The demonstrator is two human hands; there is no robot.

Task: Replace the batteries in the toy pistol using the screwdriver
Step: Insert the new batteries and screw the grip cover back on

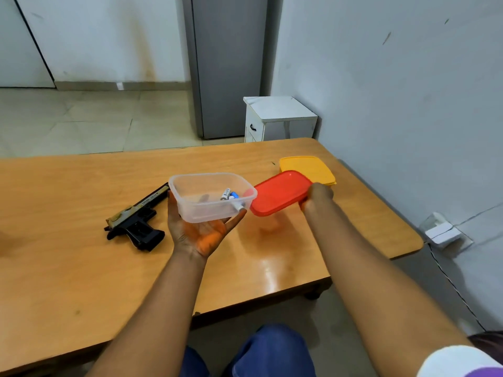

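A black and gold toy pistol (136, 219) lies on the wooden table (68, 268), left of my hands. My left hand (202, 231) holds a clear plastic container (209, 195) from below, lifted above the table. Inside it lie batteries (231, 198) and a dark object I cannot identify. My right hand (317, 200) grips the near edge of a red lid (279, 193), held beside the container's right rim. No screwdriver is clearly visible.
A yellow lidded container (307, 168) sits on the table behind the red lid. A white cabinet (277, 118) stands beyond the far edge. The wall runs close along the table's right side. A white plug (442, 232) is on the wall.
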